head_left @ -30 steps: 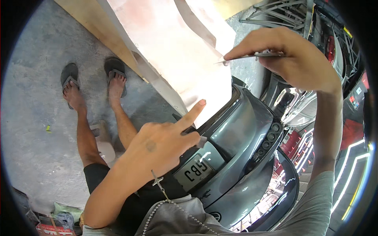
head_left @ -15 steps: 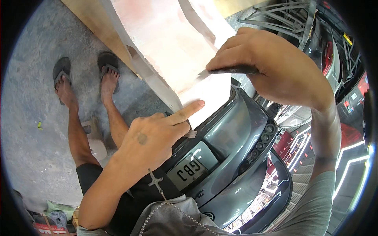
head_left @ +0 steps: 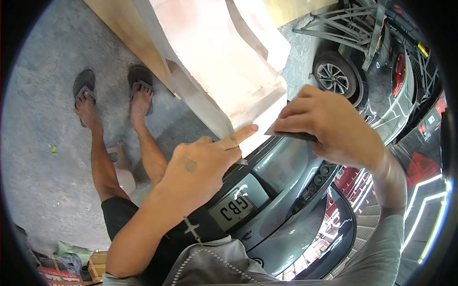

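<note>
A long white body panel [head_left: 205, 52] with pinkish, smoothed patches and grey edges stretches away from me. My left hand [head_left: 200, 162] lies by its near end, index finger stretched onto the white surface and the other fingers curled. Below those fingers a small flat pale edge [head_left: 242, 162] shows; what they close on is hidden. In my right hand [head_left: 324, 126] is a dark, flat scraper [head_left: 296, 136], pinched between thumb and fingers. Its thin tip points left, near the panel's near right edge and close to my left fingertip.
Close behind the panel's near end is the rear of a dark grey car [head_left: 281, 167]. Tan board [head_left: 114, 28] lies beneath the panel's far part. A grey metal frame [head_left: 343, 28] and another car's wheel [head_left: 334, 76] are at the upper right. A beige stool [head_left: 121, 171] stands by my legs.
My right hand has moved down and toward me with the scraper, off the panel's middle to its near right edge. The left hand keeps its place on the panel; the whole view has shifted slightly.
</note>
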{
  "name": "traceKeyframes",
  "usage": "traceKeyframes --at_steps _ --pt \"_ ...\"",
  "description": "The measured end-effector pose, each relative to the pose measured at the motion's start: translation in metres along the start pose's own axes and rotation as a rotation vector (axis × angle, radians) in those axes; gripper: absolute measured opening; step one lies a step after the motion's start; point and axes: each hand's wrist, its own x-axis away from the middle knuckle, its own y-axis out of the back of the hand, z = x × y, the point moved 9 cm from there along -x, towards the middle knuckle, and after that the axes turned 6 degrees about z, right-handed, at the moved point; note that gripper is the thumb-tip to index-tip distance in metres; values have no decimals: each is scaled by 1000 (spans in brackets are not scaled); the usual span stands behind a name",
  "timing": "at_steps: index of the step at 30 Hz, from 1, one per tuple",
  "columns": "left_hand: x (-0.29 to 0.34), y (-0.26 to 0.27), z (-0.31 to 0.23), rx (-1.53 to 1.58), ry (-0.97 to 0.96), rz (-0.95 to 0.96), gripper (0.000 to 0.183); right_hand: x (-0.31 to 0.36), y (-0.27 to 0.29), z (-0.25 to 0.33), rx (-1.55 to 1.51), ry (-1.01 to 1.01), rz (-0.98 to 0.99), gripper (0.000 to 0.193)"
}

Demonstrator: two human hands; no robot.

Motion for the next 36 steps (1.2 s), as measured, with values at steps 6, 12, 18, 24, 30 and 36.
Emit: traceKeyframes --at_steps 6,12,18,24,30,36 --pt "3 -13 6 71 36 77 17 24 24 -13 -72 -142 -268 60" --pt "1 -10 5 76 21 13 11 1 11 -14 -94 -75 -333 64" --pt "4 -7 4 42 14 -15 12 3 -1 2 18 -74 -341 58" --pt "3 -13 2 87 47 75 18 24 27 2 -119 -128 -399 57" --pt "5 -12 6 145 9 -30 17 -12 30 -12 -97 -203 -218 47" --pt "8 -13 9 209 -8 -32 16 -35 24 -15 -30 -371 -44 48"
